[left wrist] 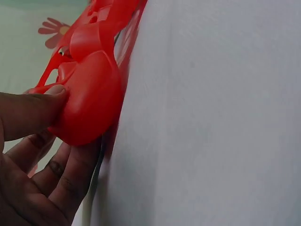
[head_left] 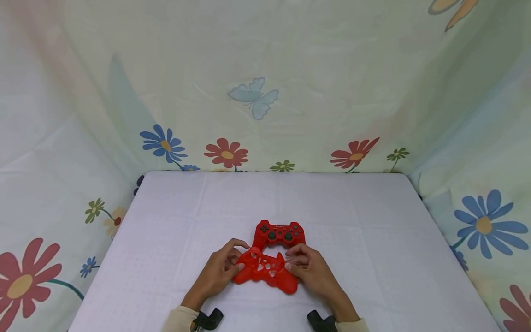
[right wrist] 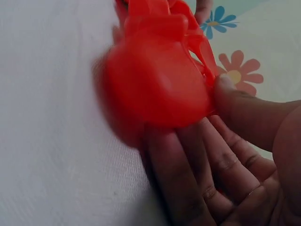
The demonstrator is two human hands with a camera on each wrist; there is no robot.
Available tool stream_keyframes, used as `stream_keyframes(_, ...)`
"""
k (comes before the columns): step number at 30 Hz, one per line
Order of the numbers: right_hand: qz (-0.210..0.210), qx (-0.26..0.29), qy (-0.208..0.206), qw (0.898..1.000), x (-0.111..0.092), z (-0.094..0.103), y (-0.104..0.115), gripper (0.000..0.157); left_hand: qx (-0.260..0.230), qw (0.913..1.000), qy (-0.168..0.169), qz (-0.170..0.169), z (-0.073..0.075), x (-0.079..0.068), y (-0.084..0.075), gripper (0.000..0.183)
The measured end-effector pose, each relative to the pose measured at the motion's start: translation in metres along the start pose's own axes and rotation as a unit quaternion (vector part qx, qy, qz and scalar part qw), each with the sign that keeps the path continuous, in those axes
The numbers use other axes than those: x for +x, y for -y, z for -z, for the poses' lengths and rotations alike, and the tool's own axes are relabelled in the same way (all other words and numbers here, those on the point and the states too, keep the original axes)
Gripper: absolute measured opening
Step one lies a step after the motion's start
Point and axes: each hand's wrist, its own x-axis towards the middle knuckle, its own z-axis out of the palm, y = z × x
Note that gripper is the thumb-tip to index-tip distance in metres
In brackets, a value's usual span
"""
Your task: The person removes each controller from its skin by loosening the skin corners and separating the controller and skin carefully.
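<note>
Both hands hold a bright red silicone controller cover (head_left: 265, 269) with cut-out holes, one hand at each end. The left hand (head_left: 217, 272) pinches its left grip, thumb on top and fingers underneath, as the left wrist view shows on the rounded cover end (left wrist: 94, 99). At the other end the right hand (head_left: 311, 272) pinches the right grip the same way; in the right wrist view the thumb lies at the side of the cover (right wrist: 160, 80). Just beyond the cover is a red game controller (head_left: 280, 233) with dark thumbsticks, its lower part partly hidden by the cover.
A white cloth covers the table (head_left: 166, 221). Behind and beside it hangs a pale curtain (head_left: 311, 69) printed with flowers and a butterfly. Dark wrist-worn devices (head_left: 209, 319) sit at both cuffs.
</note>
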Motion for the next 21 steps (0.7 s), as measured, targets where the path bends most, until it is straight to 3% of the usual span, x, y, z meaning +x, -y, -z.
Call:
stream_keyframes(9, 0.042, 0.041, -0.036, 0.998, -0.001, -0.006, 0.002, 0.037, 0.003, 0.9999, 0.003, 0.013, 0.004, -0.002, -0.002, 0.052)
stream_keyframes(15, 0.064, 0.031, -0.038, 0.997, 0.0, -0.009, 0.003, 0.038, 0.072, 0.9955, -0.034, -0.051, -0.001, 0.01, -0.023, 0.049)
stream_keyframes(21, 0.084, 0.054, -0.04, 0.994, -0.001, -0.01, 0.0, 0.038, 0.111, 0.9866, 0.002, -0.12, -0.014, 0.033, -0.04, 0.035)
